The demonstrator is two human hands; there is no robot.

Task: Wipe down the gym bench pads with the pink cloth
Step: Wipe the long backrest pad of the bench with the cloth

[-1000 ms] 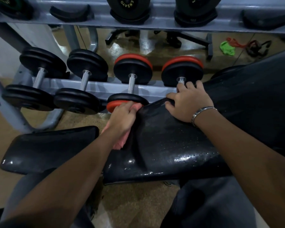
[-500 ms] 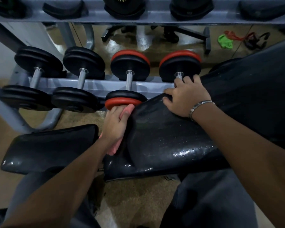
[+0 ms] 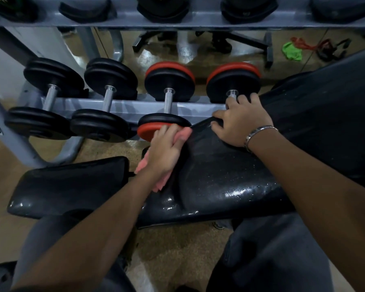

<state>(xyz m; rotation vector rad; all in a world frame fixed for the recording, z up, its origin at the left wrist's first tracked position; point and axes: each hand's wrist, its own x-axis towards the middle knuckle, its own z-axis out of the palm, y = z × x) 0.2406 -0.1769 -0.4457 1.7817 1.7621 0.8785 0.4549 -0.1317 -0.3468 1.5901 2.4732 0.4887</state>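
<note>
The black back pad (image 3: pixel 230 178) of the gym bench slopes up to the right, wet and shiny with droplets. My left hand (image 3: pixel 167 152) is shut on the pink cloth (image 3: pixel 183 134) and presses it against the pad's left end edge, with cloth showing above and below the fingers. My right hand (image 3: pixel 240 121) lies flat with spread fingers on the pad's far upper corner, a metal bracelet on the wrist. The smaller black seat pad (image 3: pixel 72 182) sits just left of the gap, untouched.
A grey dumbbell rack (image 3: pixel 135 108) stands right behind the bench with several black and red-black dumbbells (image 3: pixel 169 98); one red plate (image 3: pixel 148 132) is beside my left hand. My knees in grey trousers are below the pads. A green rag (image 3: pixel 292 51) lies far back on the floor.
My left hand with the cloth slid down along the pad's end edge and has come back up toward the far corner. My right hand stayed in place on the pad.
</note>
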